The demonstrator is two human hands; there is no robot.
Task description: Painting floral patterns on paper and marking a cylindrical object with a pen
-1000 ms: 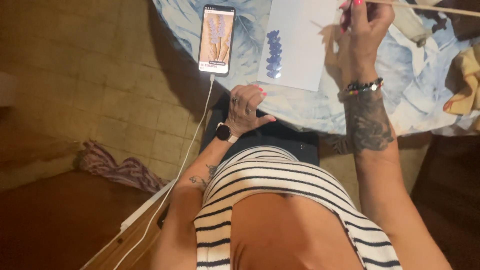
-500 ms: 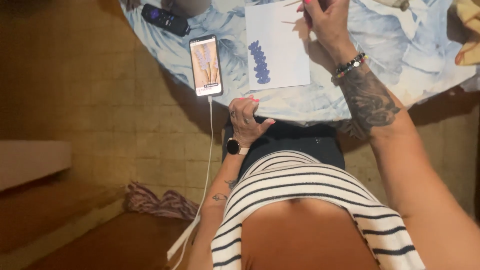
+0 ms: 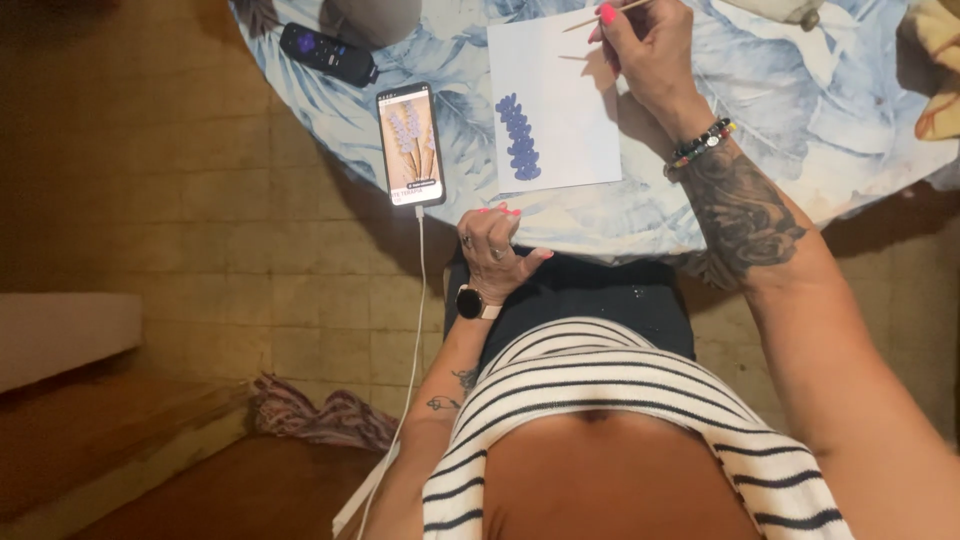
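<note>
My right hand (image 3: 640,50) holds a thin wooden stick (image 3: 605,14) over the top right of a white sheet of paper (image 3: 570,130). A column of blue dabs (image 3: 518,138) runs down the sheet's left side. The sheet lies on a table covered by a blue leaf-patterned cloth (image 3: 800,110). My left hand (image 3: 493,250) rests at the table's near edge with fingers curled and holds nothing; a watch sits on its wrist. Left of the sheet lies a phone (image 3: 410,145) with a lit screen showing purple flower spikes, plugged into a white cable (image 3: 415,330).
A black remote (image 3: 327,53) lies at the table's far left beside a grey object (image 3: 372,20). Yellow cloth (image 3: 935,70) sits at the right edge. Tiled floor spreads to the left, with a striped rag (image 3: 315,415) and a wooden step below.
The view has tilted so the table sits lower in frame and the remote appears. My right hand stays over the sheet with the stick; my left hand stays at the table edge.
</note>
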